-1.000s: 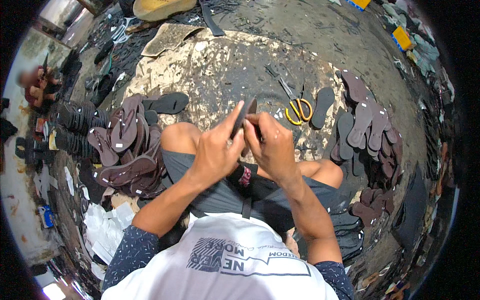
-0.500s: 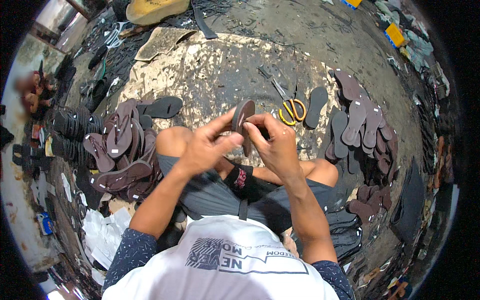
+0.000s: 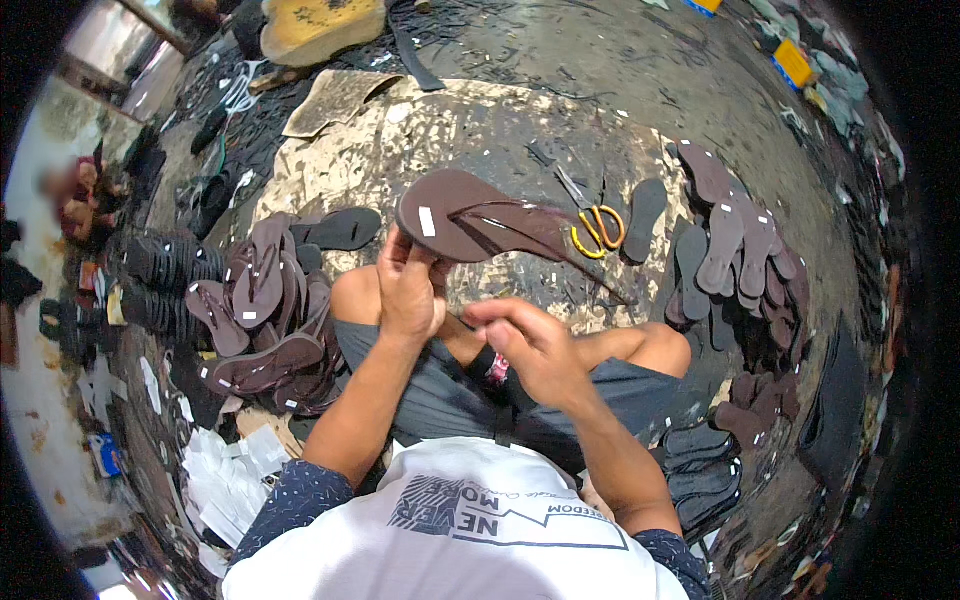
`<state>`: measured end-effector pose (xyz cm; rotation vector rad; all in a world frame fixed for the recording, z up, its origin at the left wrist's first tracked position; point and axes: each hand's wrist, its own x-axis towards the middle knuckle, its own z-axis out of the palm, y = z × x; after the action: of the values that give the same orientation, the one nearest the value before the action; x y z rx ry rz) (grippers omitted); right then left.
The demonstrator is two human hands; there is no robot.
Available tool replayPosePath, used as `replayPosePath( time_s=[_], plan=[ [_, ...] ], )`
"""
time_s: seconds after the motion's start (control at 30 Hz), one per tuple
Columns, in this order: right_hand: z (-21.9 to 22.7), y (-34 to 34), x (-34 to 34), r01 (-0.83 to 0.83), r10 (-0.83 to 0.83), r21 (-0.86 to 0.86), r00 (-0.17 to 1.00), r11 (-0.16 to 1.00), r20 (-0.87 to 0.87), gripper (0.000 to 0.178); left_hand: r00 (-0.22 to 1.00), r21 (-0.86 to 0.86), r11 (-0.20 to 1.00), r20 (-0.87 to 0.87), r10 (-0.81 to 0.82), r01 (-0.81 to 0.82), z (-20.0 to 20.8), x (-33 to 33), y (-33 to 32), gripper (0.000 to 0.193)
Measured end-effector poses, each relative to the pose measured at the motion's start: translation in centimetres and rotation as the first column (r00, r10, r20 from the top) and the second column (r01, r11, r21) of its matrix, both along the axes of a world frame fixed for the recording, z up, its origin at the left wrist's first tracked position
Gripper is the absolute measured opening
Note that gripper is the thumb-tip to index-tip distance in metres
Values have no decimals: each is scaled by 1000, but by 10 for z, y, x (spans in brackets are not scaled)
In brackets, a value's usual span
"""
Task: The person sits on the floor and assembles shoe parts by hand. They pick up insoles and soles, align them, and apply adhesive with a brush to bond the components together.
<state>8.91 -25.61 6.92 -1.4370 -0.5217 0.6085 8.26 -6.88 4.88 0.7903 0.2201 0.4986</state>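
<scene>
My left hand (image 3: 412,290) grips a dark brown flip-flop (image 3: 455,195) at its heel end, from below. The flip-flop is tilted with its footbed in sight, a white label near the heel and its toe end pointing right. Its brown strap (image 3: 500,212) lies across the footbed, and a thin dark strip trails down to the right beyond the toe. Apart from the flip-flop, my right hand (image 3: 530,350) hovers over my lap, fingers loosely bent and thumb apart, with nothing visible in them.
Yellow-handled scissors (image 3: 598,228) lie on the worn board (image 3: 440,120) beside a black sole (image 3: 645,220). Strapped brown flip-flops (image 3: 262,275) are heaped at left, brown soles (image 3: 725,245) at right. White paper scraps (image 3: 225,480) lie at lower left.
The flip-flop was edge-on between both hands. Now my left hand has turned it footbed up and holds it alone, farther left. My right hand has let go and drawn back toward my lap.
</scene>
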Motion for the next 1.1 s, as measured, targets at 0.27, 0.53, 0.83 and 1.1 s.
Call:
replayPosePath(
  time_s=[0.27,0.53,0.83,1.1],
  plan=[
    [-65,9,50,604,-466,116,710,789,-529,20,931,883,458,-78,358,-102,-10,-21,16,49],
    [-50,19,43,531,-437,135,796,836,-419,31,996,967,247,53,69,-68,20,4,-8,17],
    [4,-26,81,-255,241,5,909,967,-339,31,910,131,912,-210,-357,388,32,9,-11,42],
    [-62,-28,59,163,-145,16,913,986,-381,27,915,-96,928,-154,-372,361,25,19,16,52]
  ],
)
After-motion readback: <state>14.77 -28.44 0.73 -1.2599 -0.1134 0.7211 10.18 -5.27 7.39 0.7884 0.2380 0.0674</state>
